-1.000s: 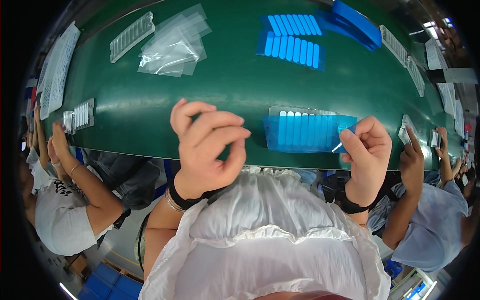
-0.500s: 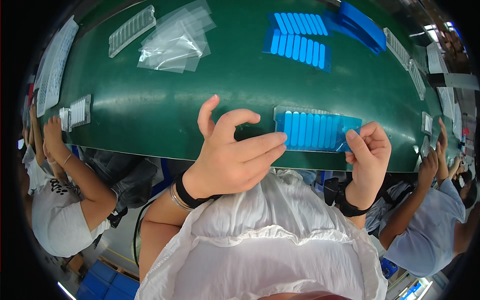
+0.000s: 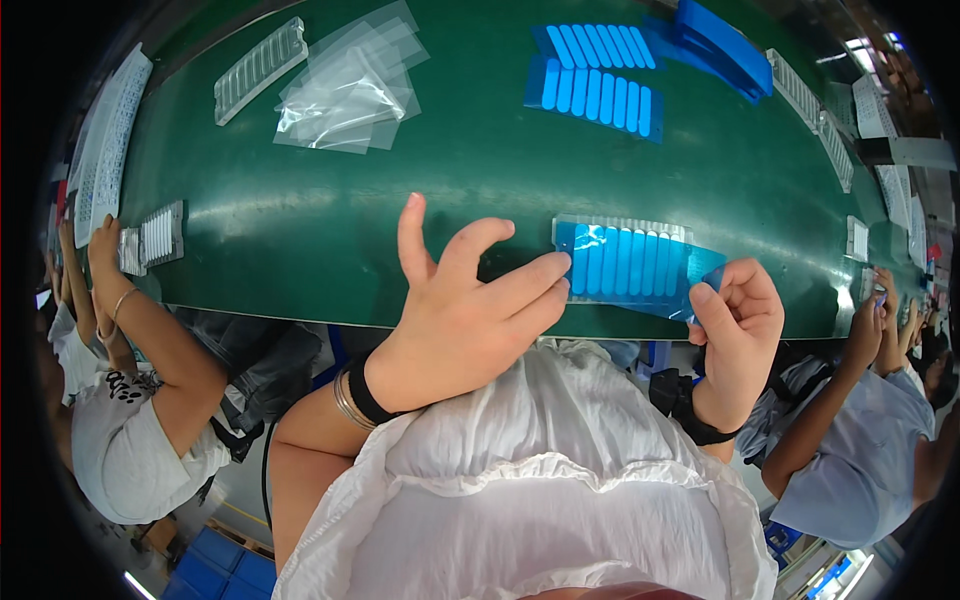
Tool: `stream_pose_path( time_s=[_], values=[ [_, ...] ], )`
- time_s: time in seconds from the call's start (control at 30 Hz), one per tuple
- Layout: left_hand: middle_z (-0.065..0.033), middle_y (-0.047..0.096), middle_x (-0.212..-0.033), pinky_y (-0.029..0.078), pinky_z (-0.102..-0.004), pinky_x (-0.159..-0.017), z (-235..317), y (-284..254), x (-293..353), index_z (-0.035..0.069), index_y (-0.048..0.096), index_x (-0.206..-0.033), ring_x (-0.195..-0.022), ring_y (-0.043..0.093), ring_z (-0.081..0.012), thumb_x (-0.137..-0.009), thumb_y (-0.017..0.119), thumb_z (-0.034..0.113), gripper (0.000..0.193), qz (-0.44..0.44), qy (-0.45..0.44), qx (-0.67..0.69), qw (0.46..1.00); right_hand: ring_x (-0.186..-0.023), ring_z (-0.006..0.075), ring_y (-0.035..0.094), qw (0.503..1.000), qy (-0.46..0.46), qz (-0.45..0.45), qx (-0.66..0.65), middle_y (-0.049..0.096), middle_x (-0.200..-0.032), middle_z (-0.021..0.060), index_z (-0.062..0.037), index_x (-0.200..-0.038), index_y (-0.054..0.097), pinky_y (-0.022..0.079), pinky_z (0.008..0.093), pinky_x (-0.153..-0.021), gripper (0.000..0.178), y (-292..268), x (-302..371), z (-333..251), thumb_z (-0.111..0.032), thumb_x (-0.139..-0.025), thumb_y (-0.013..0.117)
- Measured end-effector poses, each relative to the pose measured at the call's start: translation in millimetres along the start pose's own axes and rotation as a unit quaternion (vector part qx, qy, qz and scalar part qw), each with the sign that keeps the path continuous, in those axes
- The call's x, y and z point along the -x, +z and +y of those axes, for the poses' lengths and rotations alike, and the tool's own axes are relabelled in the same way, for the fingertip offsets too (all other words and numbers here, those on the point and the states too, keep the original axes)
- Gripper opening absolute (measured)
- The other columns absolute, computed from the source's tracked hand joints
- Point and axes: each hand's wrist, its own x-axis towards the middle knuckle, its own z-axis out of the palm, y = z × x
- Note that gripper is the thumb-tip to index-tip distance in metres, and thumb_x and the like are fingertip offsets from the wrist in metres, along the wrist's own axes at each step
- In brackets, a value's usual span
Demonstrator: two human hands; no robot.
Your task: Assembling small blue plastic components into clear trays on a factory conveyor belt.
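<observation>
A blue film sheet (image 3: 628, 262) with a row of pale strips lies over a clear ribbed plastic tray (image 3: 620, 224) at the table's near edge. My right hand (image 3: 738, 315) pinches the film's right corner between thumb and fingers, lifting that end a little. At the left end, two fingers of my left hand (image 3: 470, 300) press on the film's edge. Its thumb and index finger are raised and spread, with nothing between them. The tray shows only along its far side; the film hides the rest.
Clear film sheets (image 3: 350, 95) lie in a loose pile at the far left, beside another ribbed tray (image 3: 260, 70). Blue strip sheets (image 3: 597, 97) and a blue curved stack (image 3: 722, 50) are at the far right. Co-workers sit at left (image 3: 150, 420) and right (image 3: 850, 450).
My right hand has shifted slightly down, and the film's right end now slants lower, baring more of the tray's far edge. My left hand stays nearly in place.
</observation>
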Motion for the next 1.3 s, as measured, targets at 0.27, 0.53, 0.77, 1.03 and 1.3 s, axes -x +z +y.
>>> stream_pose_path(
  time_s=[0.27,0.53,0.77,1.03,1.3],
  values=[
    [0.0092,0.065,-0.131,0.004,-0.0771,-0.114,2.3,3.9,0.9,0.02,0.073,-0.09,-0.128,0.046,-0.0327,-0.078,0.074,0.018,0.013,-0.016,0.002,0.005,1.0,-0.057,0.0029,0.054,1.0,-0.029,0.011,-0.001,0.061,-0.068,-0.0019,-0.0017,-0.106,0.062,0.04,0.0178,-0.053,0.025,3.6,1.2,-1.0,0.002,-0.087,0.078],
    [0.0081,0.065,-0.135,-0.002,-0.0769,-0.113,-9.4,-9.5,-7.7,0.021,0.077,-0.096,-0.128,0.044,-0.0342,-0.075,0.078,0.02,0.02,-0.08,-0.053,0.128,0.987,-0.063,0.0036,0.057,0.999,-0.045,-0.018,0.012,0.064,-0.074,-0.0005,0.0006,-0.119,0.063,0.041,0.0173,-0.057,0.035,-1.3,0.9,-8.6,0.001,-0.087,0.078],
    [0.0097,0.067,-0.133,-0.002,-0.0725,-0.115,-15.2,-9.2,-6.0,0.022,0.08,-0.094,-0.127,0.044,-0.0325,-0.075,0.079,0.021,0.019,-0.09,-0.054,0.156,0.982,-0.085,0.0235,0.064,0.854,-0.341,-0.053,0.39,0.064,-0.093,0.0061,-0.009,-0.097,0.074,0.051,0.0341,-0.072,0.021,29.7,-9.0,-6.3,-0.003,-0.077,0.078],
    [0.0103,0.068,-0.131,-0.001,-0.0689,-0.117,-17.1,-8.6,-6.9,0.023,0.08,-0.093,-0.126,0.044,-0.0309,-0.075,0.08,0.019,0.019,-0.071,-0.063,0.151,0.984,-0.082,0.0298,0.063,0.803,-0.233,0.077,0.543,0.064,-0.085,0.0087,-0.0059,-0.082,0.072,0.051,0.0407,-0.071,0.004,6.4,-13.0,-0.8,-0.004,-0.079,0.074],
    [0.0094,0.067,-0.131,0.002,-0.07,-0.117,-17.0,-11.4,-9.7,0.022,0.08,-0.092,-0.126,0.044,-0.0317,-0.074,0.081,0.019,0.019,-0.079,-0.067,0.153,0.983,-0.08,0.0305,0.06,0.81,-0.339,0.011,0.478,0.061,-0.08,0.0085,-0.0086,-0.079,0.072,0.05,0.0397,-0.069,0.01,29.5,-10.9,5.0,-0.002,-0.072,0.076]
  ],
)
